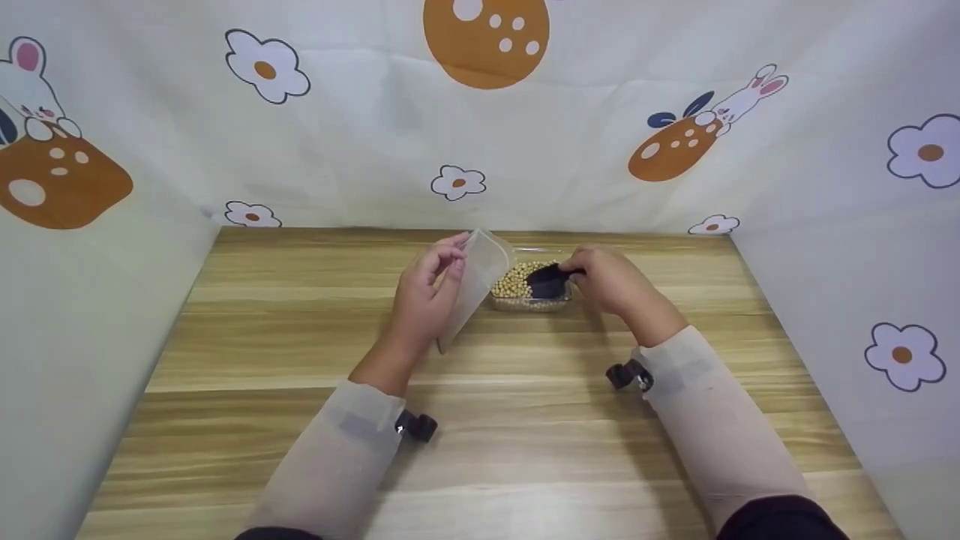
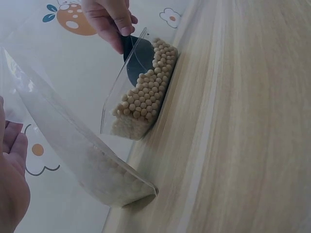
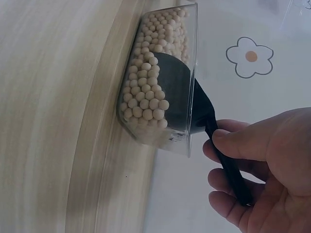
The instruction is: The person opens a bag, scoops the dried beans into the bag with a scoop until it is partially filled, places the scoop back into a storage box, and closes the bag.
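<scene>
My left hand (image 1: pixel 426 300) pinches the upper edge of a translucent zip bag (image 1: pixel 478 274), which stands tilted on the table. Pale beans show through the bag's bottom in the left wrist view. Beside the bag sits a clear rectangular container (image 3: pixel 193 43) filled with round, beige soybeans (image 3: pixel 145 94). With thumb and fingers curled round its handle, my right hand (image 3: pixel 272 160) grips a black scoop (image 3: pixel 175 92). The scoop's bowl is inside the container, its front edge sunk among the beans.
The wood-grain table (image 1: pixel 495 450) carries the container and bag near its back edge. A pale curtain (image 1: pixel 360 135) printed with flowers, rabbits and orange fruit closes off the back and both sides. Small black cameras (image 1: pixel 416 426) are strapped on both wrists.
</scene>
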`<action>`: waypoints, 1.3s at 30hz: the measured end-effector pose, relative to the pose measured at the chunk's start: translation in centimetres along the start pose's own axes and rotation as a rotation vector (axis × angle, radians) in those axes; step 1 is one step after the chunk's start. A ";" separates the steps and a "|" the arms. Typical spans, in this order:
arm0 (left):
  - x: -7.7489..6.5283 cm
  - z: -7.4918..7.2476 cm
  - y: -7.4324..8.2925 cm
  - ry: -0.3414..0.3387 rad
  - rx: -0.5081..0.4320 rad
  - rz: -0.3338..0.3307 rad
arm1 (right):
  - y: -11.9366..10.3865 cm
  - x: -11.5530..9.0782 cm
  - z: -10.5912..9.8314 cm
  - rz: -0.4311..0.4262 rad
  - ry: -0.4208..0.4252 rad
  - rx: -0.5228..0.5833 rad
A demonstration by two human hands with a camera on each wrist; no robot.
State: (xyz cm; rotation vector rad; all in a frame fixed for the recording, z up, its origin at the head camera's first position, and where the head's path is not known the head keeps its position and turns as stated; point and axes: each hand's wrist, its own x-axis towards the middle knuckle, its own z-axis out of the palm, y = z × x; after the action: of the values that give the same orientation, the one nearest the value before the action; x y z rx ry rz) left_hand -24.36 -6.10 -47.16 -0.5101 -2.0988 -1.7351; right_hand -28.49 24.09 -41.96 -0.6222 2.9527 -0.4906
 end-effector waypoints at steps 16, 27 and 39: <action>0.1 0.1 -0.2 0.006 -0.013 0.024 | 0.5 0.5 2.5 -0.019 0.040 0.132; 0.0 0.0 -0.1 -0.001 -0.015 0.001 | 0.1 1.0 3.6 -0.037 0.084 0.116; 0.0 0.0 -0.1 -0.002 -0.023 0.030 | 0.8 0.5 4.3 -0.027 0.111 0.127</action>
State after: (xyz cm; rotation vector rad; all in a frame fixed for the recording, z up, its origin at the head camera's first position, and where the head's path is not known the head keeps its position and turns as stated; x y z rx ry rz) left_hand -24.43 -6.08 -47.25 -0.5466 -2.0643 -1.7441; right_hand -28.57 23.34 -46.33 -0.6416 2.9886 -0.7321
